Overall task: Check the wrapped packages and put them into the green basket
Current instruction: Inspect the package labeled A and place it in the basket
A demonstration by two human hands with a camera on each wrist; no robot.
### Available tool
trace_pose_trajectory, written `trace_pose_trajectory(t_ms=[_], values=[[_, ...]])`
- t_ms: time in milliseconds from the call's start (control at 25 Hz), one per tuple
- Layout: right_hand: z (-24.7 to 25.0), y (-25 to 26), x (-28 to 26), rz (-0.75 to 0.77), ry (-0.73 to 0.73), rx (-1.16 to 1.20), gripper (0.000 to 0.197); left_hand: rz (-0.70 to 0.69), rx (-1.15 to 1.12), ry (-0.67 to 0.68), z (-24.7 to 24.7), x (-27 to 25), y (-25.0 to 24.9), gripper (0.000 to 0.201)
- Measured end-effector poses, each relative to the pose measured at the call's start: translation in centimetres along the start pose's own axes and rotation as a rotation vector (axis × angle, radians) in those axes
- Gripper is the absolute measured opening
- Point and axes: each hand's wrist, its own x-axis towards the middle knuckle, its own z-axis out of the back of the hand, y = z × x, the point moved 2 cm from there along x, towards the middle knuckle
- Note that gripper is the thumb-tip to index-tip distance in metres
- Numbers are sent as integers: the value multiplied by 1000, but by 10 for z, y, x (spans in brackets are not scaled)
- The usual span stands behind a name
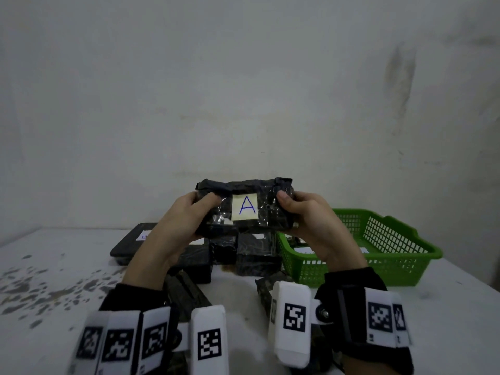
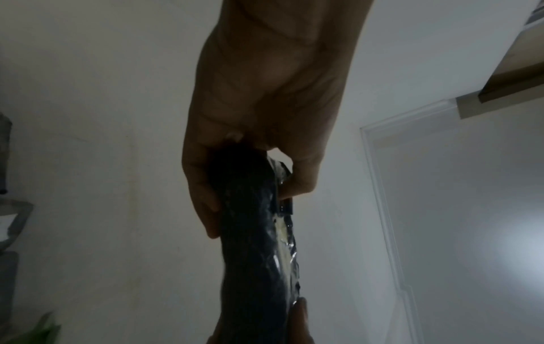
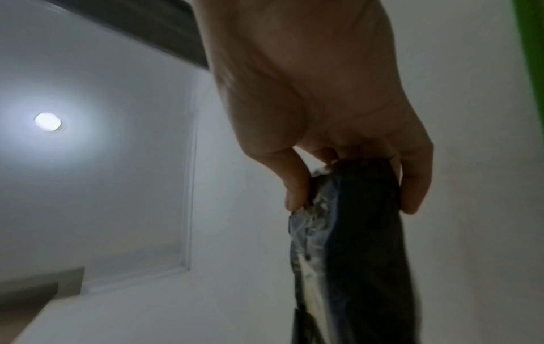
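Note:
A black wrapped package [image 1: 244, 207] with a yellow label marked "A" is held up above the table, its labelled face toward me. My left hand [image 1: 189, 215] grips its left end, thumb on the front. My right hand [image 1: 303, 212] grips the right end the same way. The left wrist view shows the package [image 2: 256, 244] edge-on between thumb and fingers, and so does the right wrist view [image 3: 362, 232]. The green basket [image 1: 400, 266] stands on the table at the right, below my right hand, with a labelled package partly visible inside.
Several more black wrapped packages [image 1: 254, 253] lie piled on the white table [image 1: 54, 280] under my hands, one flat at the left [image 1: 130, 242]. A plain wall rises close behind. Dark stains mark the table's left part.

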Motion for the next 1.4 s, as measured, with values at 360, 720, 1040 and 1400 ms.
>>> trace_pose_trajectory(t_ms=[360, 720, 1040, 1400], values=[[8, 5, -5, 25, 102, 153, 42, -74, -71, 81, -4, -5, -3, 34], [-7, 2, 2, 38, 46, 240, 19, -38, -133, 64, -11, -6, -7, 23], [-12, 4, -1, 27, 20, 205, 37, -16, -55, 50, -7, -4, -5, 27], [-10, 8, -3, 137, 67, 218, 21, -40, -60, 56, -9, -7, -4, 36]])
